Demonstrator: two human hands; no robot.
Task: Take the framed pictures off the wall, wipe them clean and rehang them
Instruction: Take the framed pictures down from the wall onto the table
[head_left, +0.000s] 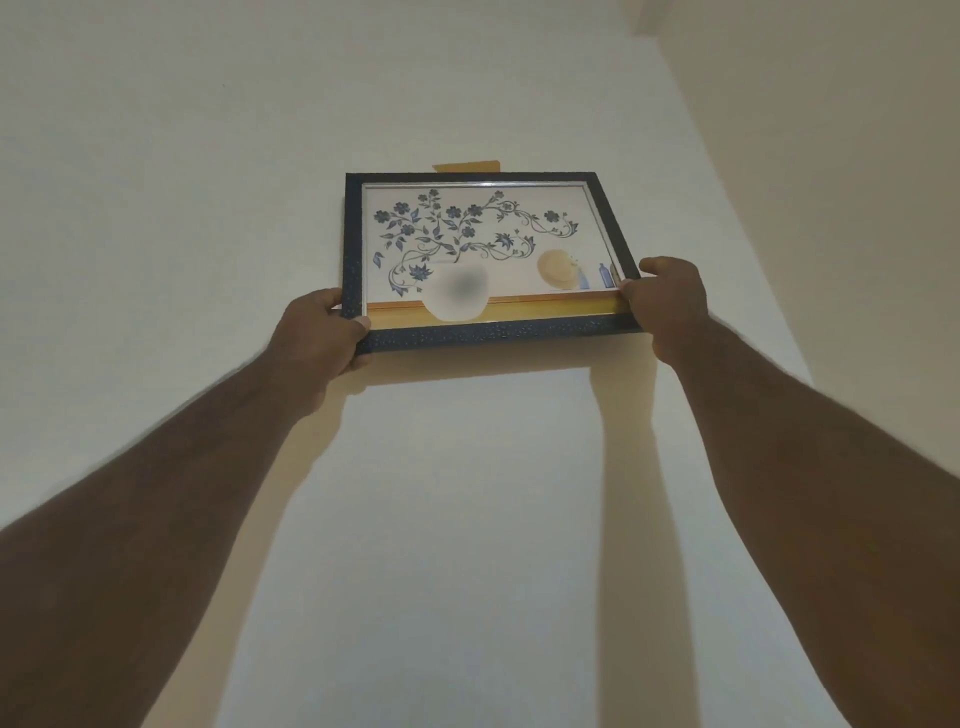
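1. Two hands hold one framed picture (483, 260) high against the pale wall (467, 519); its lower edge tilts out from the wall, its top edge sits close beneath a strip of tan tape (467, 166).
2. Left hand (324, 332) wraps the lower-left corner of the dark frame, thumb on the front, fingers behind.
3. Right hand (670, 306) pinches the lower-right corner the same way, thumb tip on the inner edge.
4. Whether the picture is coming off or going back up, I cannot tell.
5. Handling, as a judgement: the frame looks stiff and fairly light, but its front reflects like glass, so it is probably fragile and easily smudged.
6. Holding the frame moulding at both corners, not the glazing, seems wisest; a level lift should keep it from swinging.
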